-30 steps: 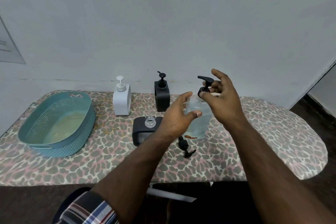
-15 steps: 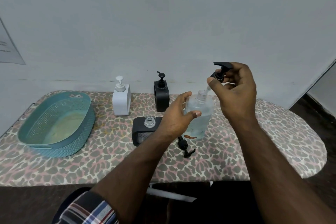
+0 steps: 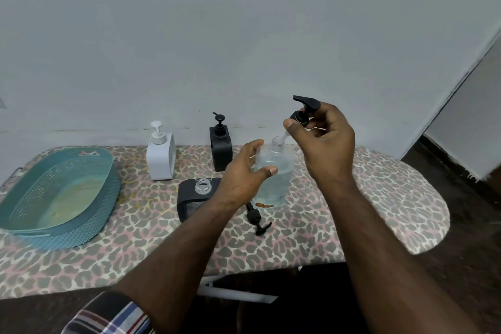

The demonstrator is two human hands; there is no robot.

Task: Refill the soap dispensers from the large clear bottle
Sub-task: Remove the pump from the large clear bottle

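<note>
Lifted pump (image 3: 303,108) pinched in right fingers (image 3: 291,127) above bottle (image 3: 276,171).

Home: ironing board (image 3: 379,198), basket (image 3: 81,230)

Illumination is even, diffuse and moderately dim, with a cool grey cast across the plain grey-white wall (image 3: 244,35). No single light source is identifiable. Shadows are soft and faint on the leopard-print fabric tabletop (image 3: 379,198); the floor beneath its near edge is dark and shows no detail. No strong glare: only weak highlights on the large clear plastic bottle (image 3: 276,171). Wide-angle distortion bows the tabletop edges and tilts the door frame at right. Overall definition is soft, with smeared compression texture; the teal perforated plastic basket (image 3: 89,225) at left is slightly blurred.
</note>
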